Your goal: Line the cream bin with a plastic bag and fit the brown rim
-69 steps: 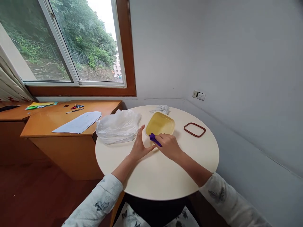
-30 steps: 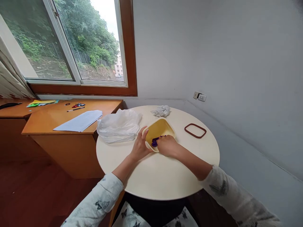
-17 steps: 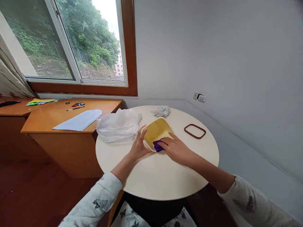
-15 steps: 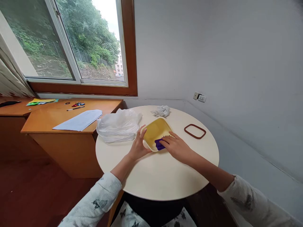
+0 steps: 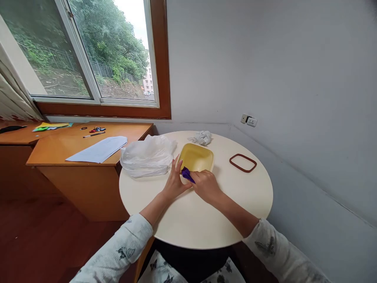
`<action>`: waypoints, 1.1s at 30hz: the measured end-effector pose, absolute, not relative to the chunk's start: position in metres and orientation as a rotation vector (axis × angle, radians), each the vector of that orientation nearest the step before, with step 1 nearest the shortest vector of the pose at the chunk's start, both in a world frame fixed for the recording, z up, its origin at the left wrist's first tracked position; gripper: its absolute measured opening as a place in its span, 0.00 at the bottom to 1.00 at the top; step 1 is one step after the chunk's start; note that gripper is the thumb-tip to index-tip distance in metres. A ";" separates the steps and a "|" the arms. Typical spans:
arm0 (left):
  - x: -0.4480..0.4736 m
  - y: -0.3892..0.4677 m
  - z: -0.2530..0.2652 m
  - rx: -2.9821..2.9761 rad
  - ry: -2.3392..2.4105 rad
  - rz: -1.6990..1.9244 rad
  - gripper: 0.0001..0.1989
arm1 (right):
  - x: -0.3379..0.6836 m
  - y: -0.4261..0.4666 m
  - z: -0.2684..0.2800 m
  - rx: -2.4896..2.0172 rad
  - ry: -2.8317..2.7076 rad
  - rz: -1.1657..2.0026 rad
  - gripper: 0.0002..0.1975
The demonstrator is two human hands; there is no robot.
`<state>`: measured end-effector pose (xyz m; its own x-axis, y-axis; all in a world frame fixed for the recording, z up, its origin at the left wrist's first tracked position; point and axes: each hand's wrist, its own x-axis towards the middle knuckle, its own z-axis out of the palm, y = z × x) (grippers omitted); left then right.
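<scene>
The spread left hand (image 5: 173, 184) holds a yellow container (image 5: 196, 156); the right hand (image 5: 206, 186), flatter earlier, now clenches purple cloth (image 5: 186, 173).

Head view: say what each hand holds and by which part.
Right hand: purple cloth, by its right end. Left hand: at left side of yellow container; grip unclear.

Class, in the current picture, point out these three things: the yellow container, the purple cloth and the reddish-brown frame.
Yellow container (image 5: 195, 156): head view, on its bare inside surface.
Purple cloth (image 5: 187, 175): head view, on the part showing beside the fingers.
Reddish-brown frame (image 5: 248, 171): head view, on its near corner.
</scene>
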<state>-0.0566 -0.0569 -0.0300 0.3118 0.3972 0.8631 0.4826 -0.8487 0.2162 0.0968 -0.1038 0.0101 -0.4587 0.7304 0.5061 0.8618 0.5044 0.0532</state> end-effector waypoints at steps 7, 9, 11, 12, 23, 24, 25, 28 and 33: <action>-0.055 -0.054 -0.026 -2.392 -0.756 -1.718 0.46 | 0.075 -0.115 0.015 -1.302 -2.219 -0.281 0.08; -0.056 -0.054 -0.024 -2.366 -0.755 -1.740 0.44 | 0.075 -0.118 0.016 -1.290 -2.203 -0.244 0.08; -0.057 -0.055 -0.022 -2.367 -0.745 -1.734 0.42 | 0.075 -0.121 0.018 -1.283 -2.210 -0.197 0.07; -0.058 -0.056 -0.021 -2.371 -0.736 -1.722 0.42 | 0.076 -0.123 0.020 -1.279 -2.225 -0.169 0.07; -0.064 -0.056 -0.025 -2.349 -0.781 -1.657 0.38 | 0.096 -0.130 0.061 -1.482 -2.653 -0.202 0.10; -0.064 -0.056 -0.025 -2.355 -0.784 -1.648 0.35 | 0.095 -0.127 0.064 -1.521 -2.687 -0.169 0.10; -0.064 -0.056 -0.025 -2.358 -0.792 -1.641 0.32 | 0.094 -0.123 0.067 -1.551 -2.716 -0.132 0.09; -0.064 -0.057 -0.026 -2.342 -0.826 -1.650 0.23 | 0.090 -0.107 0.069 -1.587 -2.750 -0.057 0.06; -0.066 -0.056 -0.031 -2.312 -0.820 -1.633 0.18 | 0.080 -0.072 0.050 -1.560 -2.639 -0.115 0.07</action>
